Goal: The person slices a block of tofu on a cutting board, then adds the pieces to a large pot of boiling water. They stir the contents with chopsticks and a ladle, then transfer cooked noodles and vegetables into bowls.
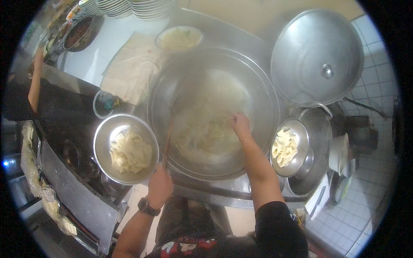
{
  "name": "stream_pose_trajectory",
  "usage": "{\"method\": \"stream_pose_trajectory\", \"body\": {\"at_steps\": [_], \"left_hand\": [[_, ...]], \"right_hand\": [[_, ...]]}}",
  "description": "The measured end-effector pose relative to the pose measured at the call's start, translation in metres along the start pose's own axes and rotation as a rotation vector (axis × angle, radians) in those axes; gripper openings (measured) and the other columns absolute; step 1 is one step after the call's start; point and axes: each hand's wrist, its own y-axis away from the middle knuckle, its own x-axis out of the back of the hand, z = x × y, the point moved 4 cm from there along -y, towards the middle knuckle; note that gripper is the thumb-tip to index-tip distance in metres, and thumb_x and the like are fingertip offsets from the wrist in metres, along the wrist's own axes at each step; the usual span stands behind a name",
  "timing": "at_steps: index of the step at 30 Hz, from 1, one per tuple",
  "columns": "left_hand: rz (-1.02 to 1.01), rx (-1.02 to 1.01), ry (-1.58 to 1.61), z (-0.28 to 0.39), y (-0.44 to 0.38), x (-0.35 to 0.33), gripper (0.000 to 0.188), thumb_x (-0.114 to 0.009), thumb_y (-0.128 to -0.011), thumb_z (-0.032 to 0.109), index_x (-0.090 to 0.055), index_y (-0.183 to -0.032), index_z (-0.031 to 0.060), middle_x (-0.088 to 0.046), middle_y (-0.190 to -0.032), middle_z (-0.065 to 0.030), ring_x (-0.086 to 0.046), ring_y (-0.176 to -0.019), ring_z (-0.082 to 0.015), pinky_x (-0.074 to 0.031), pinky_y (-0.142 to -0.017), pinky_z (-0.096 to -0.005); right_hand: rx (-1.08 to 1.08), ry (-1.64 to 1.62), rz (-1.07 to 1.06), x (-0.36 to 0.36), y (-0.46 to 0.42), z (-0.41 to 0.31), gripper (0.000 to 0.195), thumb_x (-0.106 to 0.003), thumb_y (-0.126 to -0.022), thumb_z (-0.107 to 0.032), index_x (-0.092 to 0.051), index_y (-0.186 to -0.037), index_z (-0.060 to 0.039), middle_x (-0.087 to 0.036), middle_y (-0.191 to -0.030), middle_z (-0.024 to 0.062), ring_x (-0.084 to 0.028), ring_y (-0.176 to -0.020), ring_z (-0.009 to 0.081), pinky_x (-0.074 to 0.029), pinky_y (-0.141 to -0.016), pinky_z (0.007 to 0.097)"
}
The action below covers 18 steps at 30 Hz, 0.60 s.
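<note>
Steam rises from a wide metal pot (262,96) in front of me, blurring the pale food (206,138) in its liquid. At the pot's near left rim, my left hand (161,185) grips a long thin wooden stick (168,138) that slants over the pot. Whether it is one stick or a pair is unclear. Over the pot's right half, my right hand (241,125) has its fingers drawn together; haze hides whether they pinch anything. A steel bowl of folded dough pieces (130,151) stands at the left, and a smaller bowl of dough pieces (285,146) sits to the right.
A large metal lid (309,58) leans at the back right. Beyond the pot stands a bowl of pale liquid (179,38). A beige cloth (132,67) lies on the left counter near stacked plates (113,6). Another person's arm (35,80) reaches in at far left.
</note>
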Motion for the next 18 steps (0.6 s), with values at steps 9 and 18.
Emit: {"method": "stream_pose_trajectory", "body": {"at_steps": [9, 18], "left_hand": [[-0.198, -0.018, -0.108, -0.025, -0.010, -0.052, 0.028, -0.057, -0.091, 0.014, -0.042, -0.106, -0.0052, -0.062, -0.084, -0.0308, -0.062, -0.073, -0.0484, -0.048, -0.064, -0.0556], [-0.576, 0.395, 0.770, -0.013, 0.009, -0.079, 0.019, -0.056, -0.095, 0.008, -0.047, -0.112, 0.0062, -0.054, -0.074, -0.0035, -0.054, -0.057, -0.0147, -0.049, -0.049, -0.0321]], "right_hand": [[-0.705, 0.093, 0.158, -0.030, 0.089, 0.102, 0.028, -0.069, -0.084, -0.025, -0.071, -0.095, 0.0005, -0.072, -0.091, 0.0177, -0.070, -0.079, 0.0335, -0.055, -0.073, 0.0418], [-1.183, -1.280, 0.386, -0.070, 0.124, 0.028, 0.023, -0.064, -0.096, -0.020, -0.061, -0.103, 0.0019, -0.070, -0.082, 0.0110, -0.069, -0.066, 0.0201, -0.053, -0.054, 0.0301]]}}
